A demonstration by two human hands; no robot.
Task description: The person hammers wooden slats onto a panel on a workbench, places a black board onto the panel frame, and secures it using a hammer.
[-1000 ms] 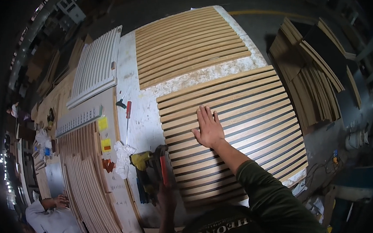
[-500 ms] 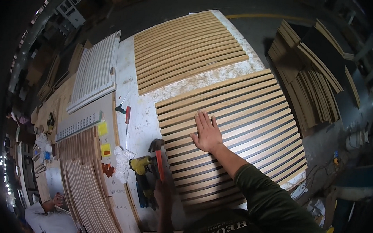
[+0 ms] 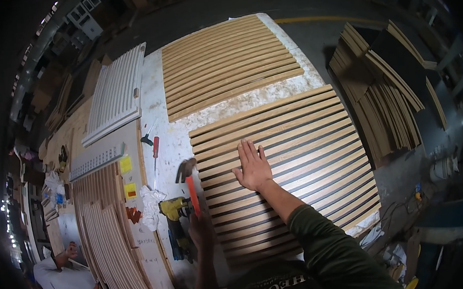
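Observation:
My right hand [image 3: 254,168] lies flat, fingers stretched out, on a slatted wood panel [image 3: 295,134] of light strips with dark gaps. Just off the panel's left edge, my left hand [image 3: 201,227] grips a claw hammer [image 3: 191,189] by its red handle. The hammer's head is level with that edge; I cannot tell whether it touches the wood. A yellow and black power drill [image 3: 174,207] lies left of the hammer, next to a crumpled white cloth [image 3: 151,204].
A second slatted panel [image 3: 225,59] lies beyond, on the white worktable [image 3: 156,99]. Left are a red screwdriver [image 3: 155,147], a white slatted panel [image 3: 112,91] and stacked strips [image 3: 112,244]. A co-worker [image 3: 69,287] is at lower left. Brown boards [image 3: 382,112] stand at right.
The hammer and my left hand have moved slightly away from me along the panel's left edge. My right hand stays flat on the panel. The whole view has shifted a little.

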